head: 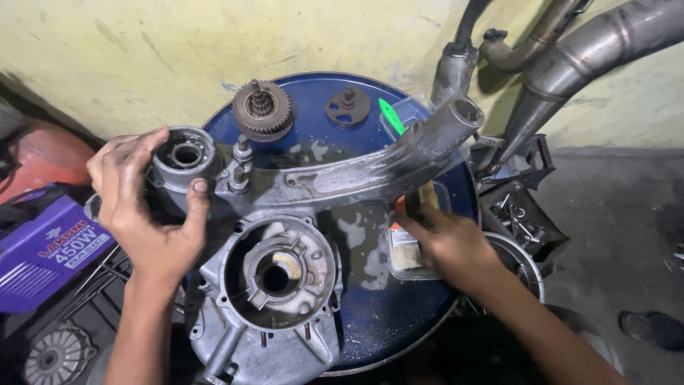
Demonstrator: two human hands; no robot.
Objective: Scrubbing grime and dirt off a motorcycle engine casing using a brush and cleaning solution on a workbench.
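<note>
A large grey metal engine casing point(278, 285) lies across a blue drum top point(370, 314), wet and greasy. My left hand point(146, 207) grips the casing's round bearing housing point(187, 153) at its left end. My right hand point(445, 242) holds a paintbrush point(407, 246) with an orange ferrule, its bristles down in a clear plastic container point(410, 267) on the drum. The casing's long arm point(399, 160) reaches up to the right.
A rusty gear cluster point(263, 110) and a small dark disc part point(348, 107) sit at the drum's back. A green-handled tool point(390, 115) lies there too. Exhaust pipes point(570, 57) lean on the yellow wall. A purple box point(43, 249) sits left.
</note>
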